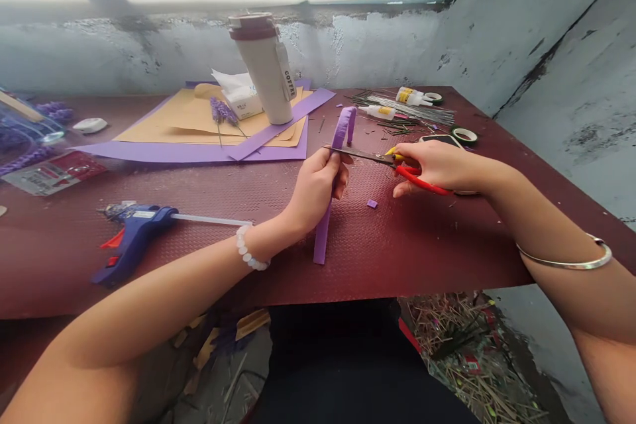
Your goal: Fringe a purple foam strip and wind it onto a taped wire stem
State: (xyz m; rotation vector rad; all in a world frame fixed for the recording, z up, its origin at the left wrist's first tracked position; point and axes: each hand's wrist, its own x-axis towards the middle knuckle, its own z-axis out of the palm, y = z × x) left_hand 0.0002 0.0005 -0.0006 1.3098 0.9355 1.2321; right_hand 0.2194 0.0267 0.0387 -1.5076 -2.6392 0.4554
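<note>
Pinched in my left hand is a narrow purple strip. Its upper part rises above the fingers and curls over to the right, while the lower end hangs toward the table. My right hand is closed round scissors with red and yellow handles. Their blades point left and reach the strip just above my left fingertips; whether they are parted is hard to tell. A small purple scrap lies on the table below the scissors.
A blue glue gun lies at the left. Behind stand a coffee cup and a tissue pack on brown and purple sheets. Glue bottles, wires and green tape are at the back right.
</note>
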